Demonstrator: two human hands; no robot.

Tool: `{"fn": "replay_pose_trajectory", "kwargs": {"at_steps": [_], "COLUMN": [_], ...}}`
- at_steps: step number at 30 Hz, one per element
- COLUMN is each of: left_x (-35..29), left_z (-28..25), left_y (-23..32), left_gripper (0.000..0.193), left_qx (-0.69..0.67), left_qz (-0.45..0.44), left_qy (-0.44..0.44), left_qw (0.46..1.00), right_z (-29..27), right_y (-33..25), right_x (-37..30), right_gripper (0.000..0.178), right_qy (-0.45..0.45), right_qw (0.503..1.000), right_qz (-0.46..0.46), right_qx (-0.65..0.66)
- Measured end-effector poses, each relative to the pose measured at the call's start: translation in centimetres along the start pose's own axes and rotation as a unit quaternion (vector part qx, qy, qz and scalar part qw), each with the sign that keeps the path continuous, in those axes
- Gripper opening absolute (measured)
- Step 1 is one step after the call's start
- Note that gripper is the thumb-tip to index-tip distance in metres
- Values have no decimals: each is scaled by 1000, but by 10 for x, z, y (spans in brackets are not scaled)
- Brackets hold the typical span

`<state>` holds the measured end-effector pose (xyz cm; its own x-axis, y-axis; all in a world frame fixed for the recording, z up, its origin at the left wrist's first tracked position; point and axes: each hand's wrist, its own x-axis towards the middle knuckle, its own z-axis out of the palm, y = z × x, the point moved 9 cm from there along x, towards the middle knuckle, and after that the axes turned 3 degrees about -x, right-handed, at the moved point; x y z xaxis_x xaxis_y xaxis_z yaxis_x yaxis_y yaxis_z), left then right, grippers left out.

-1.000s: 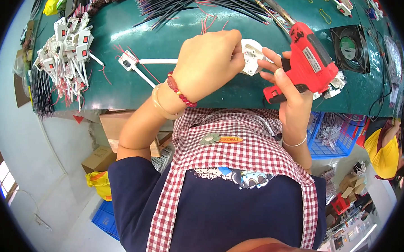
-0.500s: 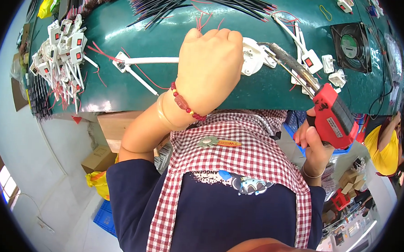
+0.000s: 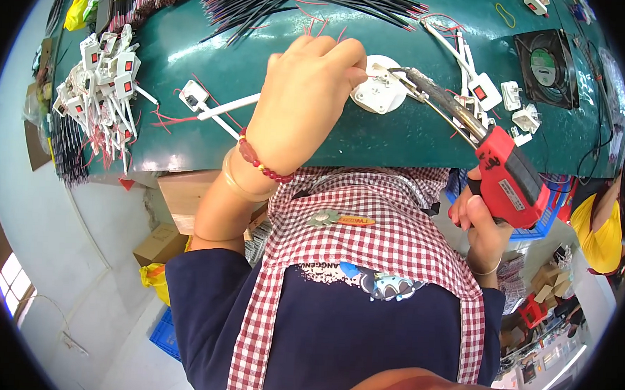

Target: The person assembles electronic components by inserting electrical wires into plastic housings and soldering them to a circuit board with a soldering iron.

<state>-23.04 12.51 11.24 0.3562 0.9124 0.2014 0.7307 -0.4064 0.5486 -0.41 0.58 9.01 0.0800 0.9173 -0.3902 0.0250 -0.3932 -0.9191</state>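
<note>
My left hand [image 3: 310, 90] is closed in a pinch at the left rim of a round white plastic part [image 3: 378, 90]; what its fingertips grip is too small to make out. A white tube [image 3: 236, 108] with red wires passes under this hand from a small white housing [image 3: 193, 96] on the left. My right hand [image 3: 482, 220] is wrapped round the grip of a red soldering gun [image 3: 508, 179]. Its metal barrel slants up and left, and the tip sits over the round part's upper right, close to my left fingertips. Contact cannot be told.
Many white switch housings with red rockers [image 3: 112, 82] are heaped at left. Black wire bundles [image 3: 244, 4] lie at the back. On the right are a white switch piece [image 3: 484, 91], loose white plug parts [image 3: 525, 117] and a black fan [image 3: 547, 66]. A person in yellow [image 3: 597, 232] is beyond.
My left hand has shifted left, uncovering more of the round part. The soldering gun has moved slightly left, its tip now over that part. The small housing at left has turned.
</note>
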Motion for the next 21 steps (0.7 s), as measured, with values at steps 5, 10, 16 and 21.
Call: {"fn": "replay_pose_trajectory", "kwargs": {"at_steps": [5, 10, 16, 21], "left_x": [-4, -5, -5, -3], "left_z": [5, 11, 10, 11], "left_y": [-11, -2, 7, 5], "left_gripper": [8, 10, 9, 7], "left_qx": [-64, -42, 17, 20], "left_qz": [-63, -52, -53, -40], "left_qy": [-34, 21, 44, 45], "left_qw": [995, 998, 997, 998], "right_z": [-1, 2, 5, 8], "right_y": [1, 2, 7, 4], "right_x": [-1, -4, -3, -3], "right_gripper": [32, 32, 34, 34], "right_qy": [5, 6, 0, -5], "right_qw": [1000, 1000, 1000, 1000], "right_qz": [-4, 0, 23, 26], "right_qx": [6, -7, -11, -8]}}
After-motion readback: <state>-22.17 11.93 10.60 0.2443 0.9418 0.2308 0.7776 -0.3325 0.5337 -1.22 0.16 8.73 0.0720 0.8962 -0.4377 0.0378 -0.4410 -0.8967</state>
